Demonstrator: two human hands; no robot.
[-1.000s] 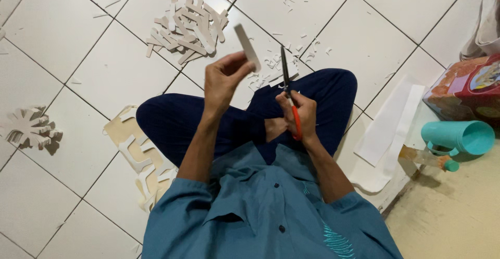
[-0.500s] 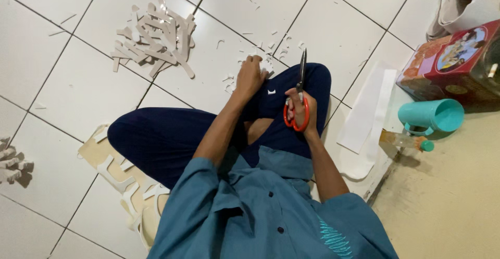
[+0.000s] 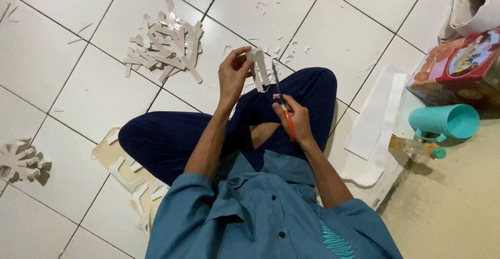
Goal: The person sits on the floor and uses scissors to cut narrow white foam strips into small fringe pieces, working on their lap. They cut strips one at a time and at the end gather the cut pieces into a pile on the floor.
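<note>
I sit cross-legged on a white tiled floor in dark blue trousers and a teal shirt. My left hand (image 3: 233, 75) pinches a white cut-out piece (image 3: 259, 67) with two long prongs, held above my knee. My right hand (image 3: 292, 119) grips red-handled scissors (image 3: 281, 105), blades pointing up towards the piece and close beside it. A pile of similar white cut-out strips (image 3: 166, 42) lies on the floor ahead to the left.
Small paper scraps (image 3: 271, 16) dot the tiles ahead. Cut sheet leftovers (image 3: 127, 175) lie by my left leg, a further cut-out cluster (image 3: 21, 161) at far left. White sheets (image 3: 372, 118), a teal cup (image 3: 445, 123), a small bottle (image 3: 414, 147) and a red tin (image 3: 458, 69) sit right.
My left hand has brought the white piece up beside the scissor blades. The right hand has lowered and tilted the scissors. The view has shifted right.
</note>
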